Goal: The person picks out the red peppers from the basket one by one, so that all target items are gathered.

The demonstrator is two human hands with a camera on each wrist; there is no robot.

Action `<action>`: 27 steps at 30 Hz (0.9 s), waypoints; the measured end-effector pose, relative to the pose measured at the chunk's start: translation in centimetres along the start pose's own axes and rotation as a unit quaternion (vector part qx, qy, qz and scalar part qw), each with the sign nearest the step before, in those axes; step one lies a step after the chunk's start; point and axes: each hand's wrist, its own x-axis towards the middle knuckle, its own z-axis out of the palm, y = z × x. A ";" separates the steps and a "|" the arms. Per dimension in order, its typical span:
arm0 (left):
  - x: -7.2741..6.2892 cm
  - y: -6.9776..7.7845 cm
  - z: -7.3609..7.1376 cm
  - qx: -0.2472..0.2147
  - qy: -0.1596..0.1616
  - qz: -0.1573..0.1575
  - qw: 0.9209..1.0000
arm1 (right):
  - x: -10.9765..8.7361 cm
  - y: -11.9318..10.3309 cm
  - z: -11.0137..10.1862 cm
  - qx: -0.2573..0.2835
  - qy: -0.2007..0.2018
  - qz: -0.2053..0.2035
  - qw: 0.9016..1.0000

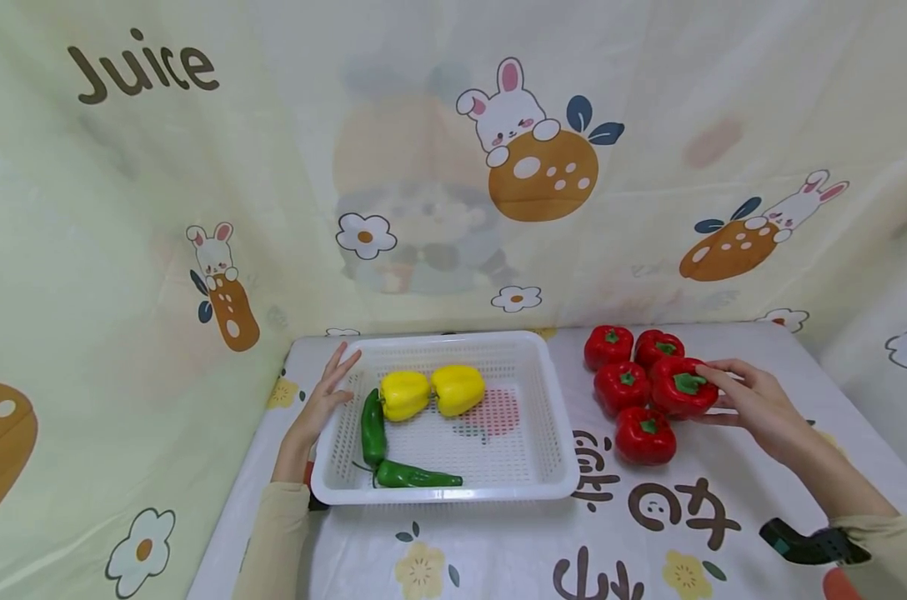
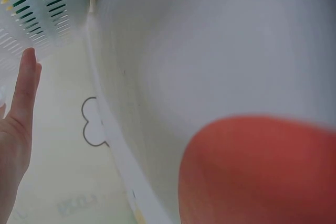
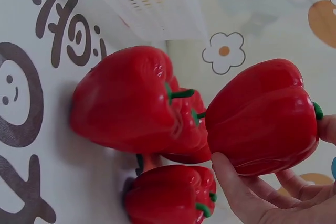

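Observation:
My right hand [image 1: 761, 408] grips a red bell pepper [image 1: 682, 387] with a green stem. The right wrist view shows this held bell pepper [image 3: 262, 119] raised off the table, with fingers and thumb around it. Several other red bell peppers [image 1: 646, 436] stand beside and behind it. My left hand [image 1: 320, 408] rests against the left side of a white plastic basket [image 1: 558, 417], its fingers fairly straight. Inside the basket lie two yellow bell peppers [image 1: 458, 390] and two long green peppers [image 1: 418, 476]. In the left wrist view, the left hand [image 2: 18, 103] is beside the slotted basket wall [image 2: 47, 24].
A printed cloth [image 1: 438, 550] covers the table, and a patterned curtain [image 1: 423, 150] hangs at the back and sides. Dark wrist straps show, one of them on the right forearm [image 1: 814, 542]. The basket stands left of the red bell peppers.

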 end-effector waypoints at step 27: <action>-0.4 2.1 0.3 -0.013 -0.005 -0.020 1.000 | -0.2 3.5 -0.8 0.014 -0.004 0.023 1.000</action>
